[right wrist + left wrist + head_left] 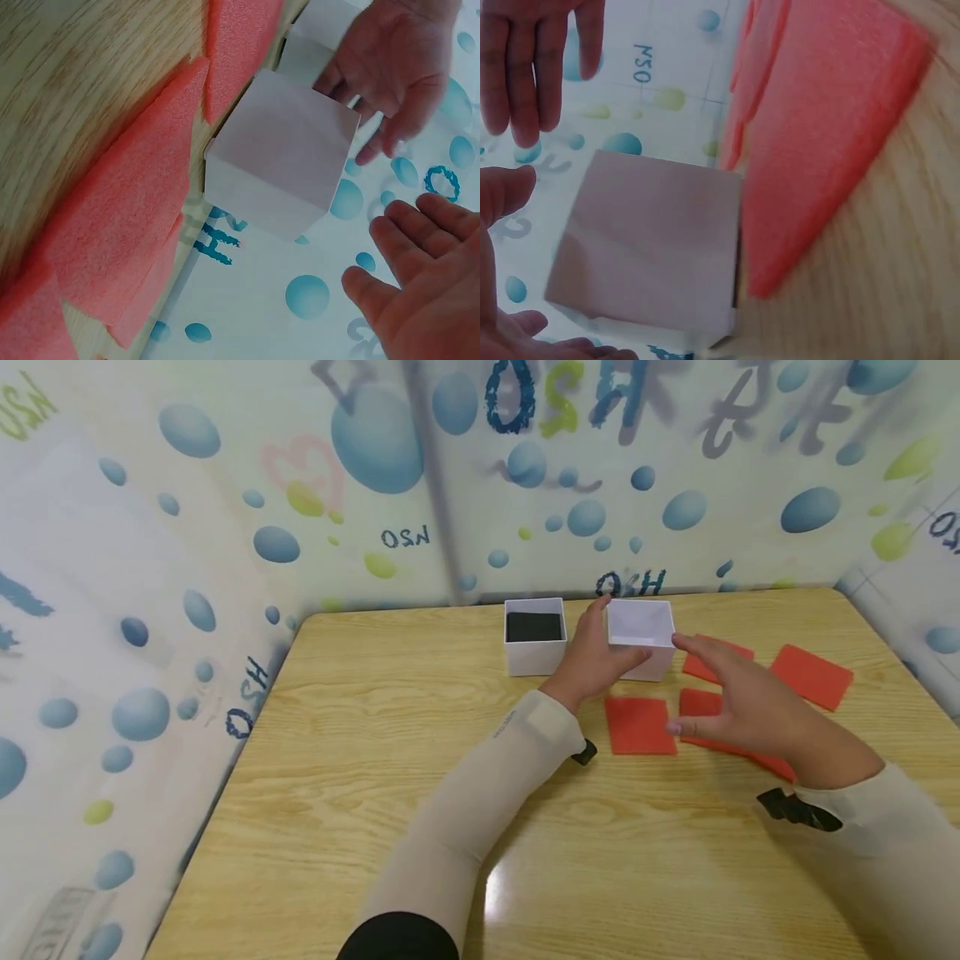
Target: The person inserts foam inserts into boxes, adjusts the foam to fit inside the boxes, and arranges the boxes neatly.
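An open-topped white box (640,635) stands near the back of the table, its bare inside showing in the head view. My left hand (592,656) is at its left side, thumb spread in front of it and fingers toward the back. From the right, my right hand (757,706) reaches over red foam squares, with fingers extended and fingertips close to the box's right corner. In the right wrist view, the right hand (427,262) has nothing in its fingers. Left of that box, a second white box (535,656) holds black foam (534,627).
Several red foam squares lie on the wooden table (337,760): one in front of the box (641,727), one at the far right (812,677), others partly under the right hand. A patterned cloth backdrop (465,510) rises behind the table's back edge.
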A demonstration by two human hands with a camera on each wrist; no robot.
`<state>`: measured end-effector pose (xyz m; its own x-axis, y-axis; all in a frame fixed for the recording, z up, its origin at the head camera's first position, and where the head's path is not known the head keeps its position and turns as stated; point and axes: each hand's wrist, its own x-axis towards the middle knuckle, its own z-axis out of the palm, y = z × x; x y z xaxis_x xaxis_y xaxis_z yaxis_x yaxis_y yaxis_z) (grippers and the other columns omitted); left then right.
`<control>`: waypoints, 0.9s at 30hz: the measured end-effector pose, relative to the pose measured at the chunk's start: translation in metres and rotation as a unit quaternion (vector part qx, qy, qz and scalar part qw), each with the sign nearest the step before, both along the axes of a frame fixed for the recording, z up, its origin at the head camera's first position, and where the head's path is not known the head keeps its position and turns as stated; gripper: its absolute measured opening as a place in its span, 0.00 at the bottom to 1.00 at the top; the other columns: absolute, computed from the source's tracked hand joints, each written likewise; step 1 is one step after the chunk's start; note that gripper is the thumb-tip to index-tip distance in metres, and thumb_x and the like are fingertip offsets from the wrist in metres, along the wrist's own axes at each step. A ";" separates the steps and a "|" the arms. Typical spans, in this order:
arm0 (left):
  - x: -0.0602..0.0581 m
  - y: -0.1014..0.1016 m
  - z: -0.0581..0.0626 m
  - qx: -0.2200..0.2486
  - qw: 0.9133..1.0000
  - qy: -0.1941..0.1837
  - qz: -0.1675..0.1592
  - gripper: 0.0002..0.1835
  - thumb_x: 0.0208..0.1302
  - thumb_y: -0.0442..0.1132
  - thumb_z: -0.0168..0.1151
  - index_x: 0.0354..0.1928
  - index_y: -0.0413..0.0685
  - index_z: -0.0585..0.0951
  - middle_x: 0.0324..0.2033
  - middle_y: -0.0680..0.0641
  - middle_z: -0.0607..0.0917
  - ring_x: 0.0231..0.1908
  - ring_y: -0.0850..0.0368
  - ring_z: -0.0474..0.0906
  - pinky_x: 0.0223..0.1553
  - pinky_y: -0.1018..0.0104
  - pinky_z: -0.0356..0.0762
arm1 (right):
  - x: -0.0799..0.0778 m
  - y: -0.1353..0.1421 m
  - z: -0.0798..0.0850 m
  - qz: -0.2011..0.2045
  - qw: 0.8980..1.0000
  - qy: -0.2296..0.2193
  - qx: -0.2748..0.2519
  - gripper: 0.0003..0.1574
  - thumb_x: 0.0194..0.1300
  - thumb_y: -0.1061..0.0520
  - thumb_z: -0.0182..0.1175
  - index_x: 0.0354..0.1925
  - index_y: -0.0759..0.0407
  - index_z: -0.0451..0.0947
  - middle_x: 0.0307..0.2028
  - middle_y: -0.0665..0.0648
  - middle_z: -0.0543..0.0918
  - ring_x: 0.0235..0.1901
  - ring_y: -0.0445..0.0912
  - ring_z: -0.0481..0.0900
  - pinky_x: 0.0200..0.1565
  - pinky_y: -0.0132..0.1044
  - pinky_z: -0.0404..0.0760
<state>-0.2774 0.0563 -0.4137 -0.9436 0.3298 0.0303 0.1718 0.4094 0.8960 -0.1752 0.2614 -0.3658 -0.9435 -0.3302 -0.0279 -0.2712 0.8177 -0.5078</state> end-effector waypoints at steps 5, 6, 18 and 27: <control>-0.006 0.004 -0.008 -0.010 1.000 -0.016 0.018 0.55 0.65 0.49 0.76 0.84 0.58 0.50 0.74 0.50 0.67 0.65 0.54 0.69 0.72 0.51 0.71 | 0.001 0.004 -0.005 -0.009 1.000 -0.022 -0.005 0.74 0.55 0.39 0.81 0.84 0.59 0.49 0.79 0.71 0.57 0.75 0.74 0.58 0.65 0.77 0.66; -0.007 0.005 -0.010 -0.009 1.000 -0.021 0.022 0.56 0.65 0.49 0.76 0.85 0.58 0.49 0.75 0.51 0.67 0.66 0.54 0.69 0.73 0.51 0.71 | 0.001 0.005 -0.006 -0.010 1.000 -0.024 -0.005 0.74 0.55 0.38 0.81 0.83 0.59 0.50 0.79 0.71 0.58 0.74 0.74 0.59 0.65 0.77 0.66; -0.021 0.011 -0.015 0.013 0.998 -0.062 0.020 0.59 0.61 0.52 0.78 0.85 0.65 0.48 0.78 0.53 0.64 0.68 0.53 0.69 0.74 0.49 0.68 | -0.004 0.005 -0.015 -0.008 0.997 -0.076 -0.003 0.73 0.57 0.35 0.79 0.84 0.57 0.49 0.79 0.71 0.59 0.75 0.73 0.58 0.65 0.77 0.67; -0.027 0.014 -0.017 0.025 0.998 -0.062 0.012 0.57 0.61 0.51 0.79 0.84 0.69 0.51 0.77 0.53 0.67 0.65 0.54 0.70 0.74 0.50 0.69 | -0.011 0.006 -0.021 -0.003 0.995 -0.095 0.000 0.71 0.58 0.37 0.79 0.83 0.63 0.51 0.79 0.72 0.57 0.76 0.73 0.56 0.68 0.76 0.63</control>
